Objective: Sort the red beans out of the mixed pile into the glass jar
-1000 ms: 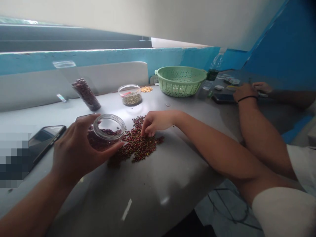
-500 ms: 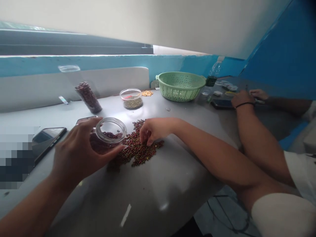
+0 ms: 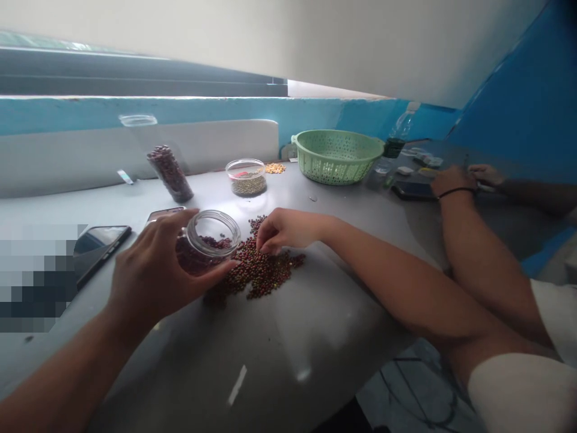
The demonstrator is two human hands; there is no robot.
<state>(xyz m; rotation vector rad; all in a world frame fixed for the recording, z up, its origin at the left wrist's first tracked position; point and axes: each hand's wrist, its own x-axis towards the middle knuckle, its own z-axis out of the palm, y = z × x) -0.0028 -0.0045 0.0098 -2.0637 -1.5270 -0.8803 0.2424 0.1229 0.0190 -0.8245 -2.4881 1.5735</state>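
Left hand: The left hand point(image 3: 146, 264) has its thumb and fingers wrapped wide around a round, clear jar point(image 3: 211, 255) with no lid on top.
In the jar: Dark red beans point(image 3: 219, 242) are inside, below the rim.
Right hand: The right hand point(image 3: 295, 228) is at the pile, fingers bent and close to the thumb. I can't tell if they pinch a bean.
Pile: Lots of small red, brown and greenish beans point(image 3: 265, 270) lie loose on the shiny grey table point(image 3: 288, 343), just beside the jar.
How far along: Some beans are in the jar, but many are out on the table.
Behind: A tall, clear tub point(image 3: 170, 173) holds dark red beans. A low, clear plastic tub point(image 3: 246, 192) holds tiny green beans, near some yellow bits point(image 3: 275, 168) and a green plastic basket point(image 3: 331, 171).
Other person: Someone else's hand point(image 3: 455, 180) is near the far right.
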